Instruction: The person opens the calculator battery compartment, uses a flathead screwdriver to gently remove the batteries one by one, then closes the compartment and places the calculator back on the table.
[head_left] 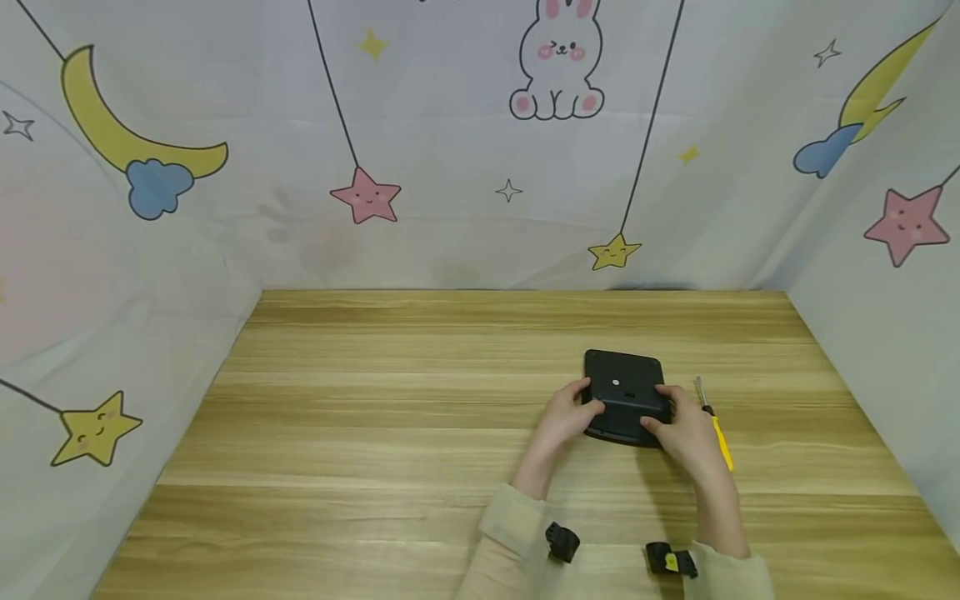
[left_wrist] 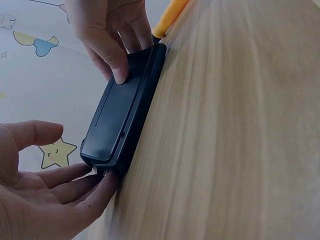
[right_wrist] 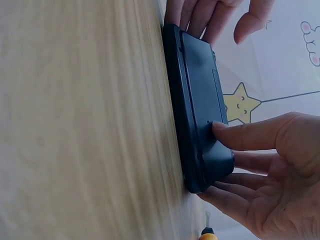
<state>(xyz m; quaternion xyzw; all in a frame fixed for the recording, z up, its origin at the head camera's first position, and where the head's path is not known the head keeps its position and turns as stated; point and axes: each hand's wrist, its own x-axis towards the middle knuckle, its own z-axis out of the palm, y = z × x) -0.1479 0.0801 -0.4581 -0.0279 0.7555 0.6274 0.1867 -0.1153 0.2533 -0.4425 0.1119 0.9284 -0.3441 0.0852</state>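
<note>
The black case (head_left: 626, 393) is in front of you, right of the middle of the surface (head_left: 375, 458), with its plain back turned up. That back carries a small pale round spot and a raised part toward you. It looks like hard plastic, so judge it stiff and fairly light; the smooth faces could slide under dry fingertips, and a thin shell may not like hard squeezing. The two short sides offer the best hold, thumb on the back and fingers along or under the edge.

Your right grip (head_left: 688, 433) sits at the right side of the case, pinching it: the thumb presses on the raised part while the fingers wrap the edge. Your left grip (head_left: 566, 414) is at the opposite side, spread, its fingers touching the end near the lower edge and its thumb standing clear, as both wrist views show. The case thus lies between the two. Whether its underside rests fully on the surface or is slightly raised, you cannot tell.

Just beyond your right grip, on its outer side, lies a screwdriver (head_left: 720, 440) with a yellow handle, shaft pointing away from you. Farther back hangs a printed cloth (head_left: 450, 150).
</note>
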